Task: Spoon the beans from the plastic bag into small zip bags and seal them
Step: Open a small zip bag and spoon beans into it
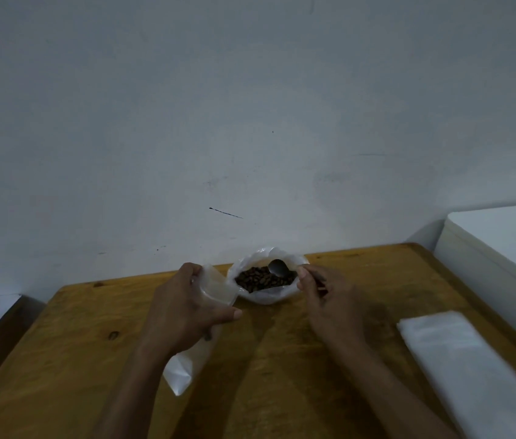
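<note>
Wooden table (76,359) against pale wall (250,106). Stack of clear empty bags (472,369) lies near right edge of table, white box (503,248) behind it. No readable writing on anything.

Plastic bag (266,294) sits at far edge of table, mouth open upward, brown beans (256,277) inside. Right hand (329,299) pinches spoon (279,267) by handle, bowl over beans, handle pointing toward person.

Left hand (184,308) grips small zip bag (215,286) just left of plastic bag; long axis runs toward person, open mouth away.
</note>
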Available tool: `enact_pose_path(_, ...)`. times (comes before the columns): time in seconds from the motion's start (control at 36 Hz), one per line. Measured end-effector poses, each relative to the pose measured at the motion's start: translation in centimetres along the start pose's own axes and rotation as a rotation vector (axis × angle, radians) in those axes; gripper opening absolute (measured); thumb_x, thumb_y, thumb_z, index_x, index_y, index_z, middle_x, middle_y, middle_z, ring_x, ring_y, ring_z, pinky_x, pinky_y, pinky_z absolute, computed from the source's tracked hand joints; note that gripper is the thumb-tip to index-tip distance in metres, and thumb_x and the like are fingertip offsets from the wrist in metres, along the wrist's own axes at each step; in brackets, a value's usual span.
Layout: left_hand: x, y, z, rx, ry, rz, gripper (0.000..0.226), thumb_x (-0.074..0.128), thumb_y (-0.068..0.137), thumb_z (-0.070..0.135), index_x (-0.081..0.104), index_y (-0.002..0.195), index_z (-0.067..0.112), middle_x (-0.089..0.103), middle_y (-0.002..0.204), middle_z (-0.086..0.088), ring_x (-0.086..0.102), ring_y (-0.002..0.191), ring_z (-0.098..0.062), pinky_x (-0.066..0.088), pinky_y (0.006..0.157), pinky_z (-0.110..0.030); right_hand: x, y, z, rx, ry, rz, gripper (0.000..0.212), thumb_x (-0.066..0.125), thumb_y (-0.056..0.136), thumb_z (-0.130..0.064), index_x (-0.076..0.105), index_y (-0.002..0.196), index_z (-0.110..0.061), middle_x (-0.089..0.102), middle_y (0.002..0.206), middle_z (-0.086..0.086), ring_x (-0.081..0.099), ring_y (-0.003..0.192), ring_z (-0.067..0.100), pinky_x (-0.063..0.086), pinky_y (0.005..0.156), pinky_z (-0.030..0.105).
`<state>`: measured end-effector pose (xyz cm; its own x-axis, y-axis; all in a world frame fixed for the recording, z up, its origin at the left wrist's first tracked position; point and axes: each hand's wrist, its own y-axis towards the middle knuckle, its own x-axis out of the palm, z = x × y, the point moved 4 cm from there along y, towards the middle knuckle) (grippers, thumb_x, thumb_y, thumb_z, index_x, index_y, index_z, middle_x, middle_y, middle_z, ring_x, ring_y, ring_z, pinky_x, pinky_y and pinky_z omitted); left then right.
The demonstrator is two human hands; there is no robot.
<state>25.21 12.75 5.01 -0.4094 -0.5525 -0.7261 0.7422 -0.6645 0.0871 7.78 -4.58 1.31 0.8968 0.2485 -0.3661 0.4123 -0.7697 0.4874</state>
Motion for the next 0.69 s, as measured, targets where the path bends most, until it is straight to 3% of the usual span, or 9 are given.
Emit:
enact_pose_path(0.08, -0.3, 0.1, -0.6, -0.014, -0.010, 0.009, 0.098, 0.094, 0.052, 0.051, 0.050, 0.133, 0.021, 0.055, 0.107, 0.005, 0.061, 0.079, -0.014, 0.045, 0.049, -0.019, 0.4, -0.3, 0.5, 0.140, 0.045, 0.008, 0.018, 0.059, 0.100, -0.031, 0.075, 0.104, -0.025, 0.070, 0.084, -0.012, 0.064, 0.077, -0.005, 0.049, 0.062, 0.009)
enact_pose_path(0.19, -0.5, 0.2, -0.9, -0.025, -0.039, 0.013, 0.099, 0.094, 0.051, 0.052, 0.049, 0.134, 0.021, 0.054, 0.108, 0.004, 0.061, 0.081, -0.015, 0.045, 0.049, -0.018, 0.9, -0.5, 0.9, 0.447, 0.313, 0.067, 0.020, 0.061, 0.099, -0.027, 0.072, 0.083, -0.029, 0.075, 0.076, -0.002, 0.072, 0.073, 0.014, 0.053, 0.056, 0.018)
enact_pose_path(0.31, -0.5, 0.1, -0.7, -0.030, -0.070, 0.010, 0.097, 0.094, 0.055, 0.047, 0.049, 0.136, 0.018, 0.052, 0.109, 0.004, 0.054, 0.077, -0.007, 0.042, 0.041, -0.016, 1.2, -0.5, 0.9, 0.650, 0.461, 0.101, 0.017, 0.063, 0.098, -0.021, 0.070, 0.083, -0.024, 0.076, 0.075, 0.004, 0.073, 0.069, 0.013, 0.051, 0.051, 0.016)
enact_pose_path(0.39, -0.1, -0.1, -0.6, -0.037, -0.132, -0.005, 0.094, 0.095, 0.057, 0.040, 0.049, 0.135, 0.015, 0.051, 0.108, 0.003, 0.052, 0.071, -0.004, 0.046, 0.047, -0.007, 1.3, -0.4, 1.5, 0.755, 0.506, 0.124, 0.014, 0.063, 0.098, -0.020, 0.073, 0.091, -0.013, 0.076, 0.074, 0.007, 0.071, 0.063, 0.012, 0.052, 0.053, 0.021)
enact_pose_path(0.58, 0.5, -0.7, 0.0, -0.043, -0.163, -0.027, 0.100, 0.098, 0.052, 0.038, 0.050, 0.137, 0.018, 0.053, 0.111, 0.005, 0.057, 0.066, -0.003, 0.049, 0.045, -0.013, 0.2, -0.2, 1.5, 0.788, 0.556, 0.179, 0.021, 0.065, 0.097, -0.020, 0.072, 0.081, -0.008, 0.075, 0.067, 0.006, 0.068, 0.060, 0.015, 0.053, 0.057, 0.027)
enact_pose_path(0.69, 0.9, -1.2, 0.7, -0.032, -0.118, -0.030, 0.097, 0.097, 0.054, 0.038, 0.050, 0.136, 0.018, 0.052, 0.110, 0.008, 0.055, 0.062, 0.001, 0.051, 0.048, -0.013, -0.7, 0.2, 1.1, 0.771, 0.598, 0.175, 0.019, 0.064, 0.097, -0.018, 0.071, 0.086, -0.005, 0.074, 0.067, 0.006, 0.070, 0.063, 0.016, 0.054, 0.058, 0.028)
